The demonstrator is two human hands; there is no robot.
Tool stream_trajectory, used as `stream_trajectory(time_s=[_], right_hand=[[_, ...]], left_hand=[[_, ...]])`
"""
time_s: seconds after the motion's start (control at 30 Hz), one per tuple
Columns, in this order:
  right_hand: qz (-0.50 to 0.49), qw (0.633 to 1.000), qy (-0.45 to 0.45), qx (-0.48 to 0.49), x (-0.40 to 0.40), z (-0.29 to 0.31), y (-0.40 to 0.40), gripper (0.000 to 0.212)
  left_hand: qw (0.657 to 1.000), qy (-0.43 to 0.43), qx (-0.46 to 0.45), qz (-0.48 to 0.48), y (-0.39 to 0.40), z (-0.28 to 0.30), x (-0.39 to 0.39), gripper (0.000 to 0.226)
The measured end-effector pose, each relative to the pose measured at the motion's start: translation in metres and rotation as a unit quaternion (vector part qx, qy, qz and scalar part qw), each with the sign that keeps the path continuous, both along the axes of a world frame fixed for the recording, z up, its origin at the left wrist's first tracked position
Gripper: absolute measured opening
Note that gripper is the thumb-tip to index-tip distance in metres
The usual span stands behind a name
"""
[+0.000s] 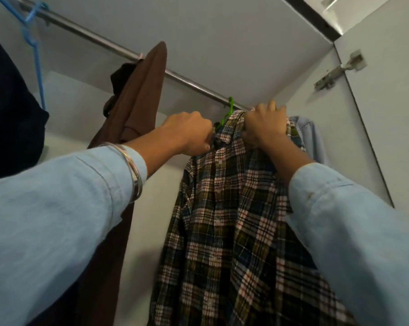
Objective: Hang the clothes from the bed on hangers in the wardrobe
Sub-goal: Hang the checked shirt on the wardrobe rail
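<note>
A blue hanger point(35, 55) and a brown shirt point(137, 102) hang on the rail point(104, 41) to your left. Your left hand point(189, 132) pinches the collar of the plaid shirt point(222, 220), which hangs on a green hanger point(229, 109) on the rail. Your right hand point(264, 123) grips the plaid shirt's shoulder, just beside a light blue shirt point(311, 137).

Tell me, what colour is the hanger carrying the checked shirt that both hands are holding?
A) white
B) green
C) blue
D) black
B: a green hook sits over the rail right above the collar of the checked shirt, between the left hand and the right hand, which both grip the shirt's top; the blue hanger hangs far off to the left.
</note>
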State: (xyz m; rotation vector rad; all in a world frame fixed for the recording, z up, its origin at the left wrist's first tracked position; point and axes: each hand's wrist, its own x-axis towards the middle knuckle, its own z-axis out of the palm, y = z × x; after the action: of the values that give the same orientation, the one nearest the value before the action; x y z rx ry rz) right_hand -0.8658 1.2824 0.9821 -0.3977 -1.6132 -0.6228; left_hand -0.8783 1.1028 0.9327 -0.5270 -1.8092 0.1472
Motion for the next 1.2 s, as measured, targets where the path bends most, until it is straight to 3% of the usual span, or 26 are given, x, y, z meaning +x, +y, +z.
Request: stream_trajectory(time_s=[0.07, 0.13, 0.2, 0.3, 0.37, 0.43, 0.5, 0.57, 0.77, 0.9, 1.03, 1.1, 1.2], right_hand=[[0.149, 0.989, 0.011, -0.011, 0.02, -0.004, 0.0, 0.044], [0.311, 0.948, 0.032, -0.067, 0.04, -0.015, 0.0, 0.051], [0.471, 0.865, 0.072, -0.156, 0.05, -0.024, 0.012, 0.06], [0.677, 0.676, 0.017, -0.291, 0.059, -0.053, 0.035, 0.077], [0.706, 0.622, -0.064, -0.332, 0.06, -0.085, 0.059, 0.084], [0.632, 0.655, -0.095, -0.404, 0.067, -0.117, 0.082, 0.098], [0.522, 0.733, -0.07, -0.431, 0.079, -0.149, 0.099, 0.098], [0.513, 0.75, -0.056, -0.414, 0.1, -0.176, 0.101, 0.088], [0.562, 0.686, -0.068, -0.457, 0.169, -0.247, 0.1, 0.056], [0.583, 0.574, -0.1, -0.566, 0.217, -0.286, 0.103, 0.059], [0.618, 0.492, -0.104, -0.605, 0.279, -0.329, 0.104, 0.066], [0.632, 0.477, -0.08, -0.606, 0.317, -0.355, 0.104, 0.064], [0.621, 0.483, -0.046, -0.615, 0.379, -0.398, 0.1, 0.059]], left_hand=[[1.0, -0.01, 0.0, 0.011, 0.003, -0.007, 0.001, 0.028], [0.999, -0.03, 0.005, 0.025, 0.007, -0.016, 0.003, 0.032], [0.998, -0.051, 0.014, 0.027, 0.01, -0.025, 0.009, 0.031], [0.995, -0.099, 0.031, 0.013, 0.013, -0.043, 0.021, 0.025], [0.991, -0.128, 0.026, 0.018, 0.018, -0.058, 0.029, 0.024], [0.987, -0.158, 0.009, 0.012, 0.026, -0.077, 0.041, 0.029], [0.976, -0.215, -0.007, -0.028, 0.037, -0.098, 0.054, 0.046], [0.958, -0.276, -0.011, -0.072, 0.049, -0.121, 0.066, 0.059], [0.944, -0.32, -0.07, -0.044, 0.083, -0.193, 0.106, 0.053], [0.948, -0.309, -0.079, -0.014, 0.097, -0.23, 0.153, 0.048], [0.928, -0.326, -0.145, -0.108, 0.098, -0.268, 0.191, 0.051], [0.915, -0.331, -0.16, -0.169, 0.102, -0.294, 0.214, 0.044], [0.892, -0.332, -0.151, -0.266, 0.11, -0.338, 0.252, 0.034]])
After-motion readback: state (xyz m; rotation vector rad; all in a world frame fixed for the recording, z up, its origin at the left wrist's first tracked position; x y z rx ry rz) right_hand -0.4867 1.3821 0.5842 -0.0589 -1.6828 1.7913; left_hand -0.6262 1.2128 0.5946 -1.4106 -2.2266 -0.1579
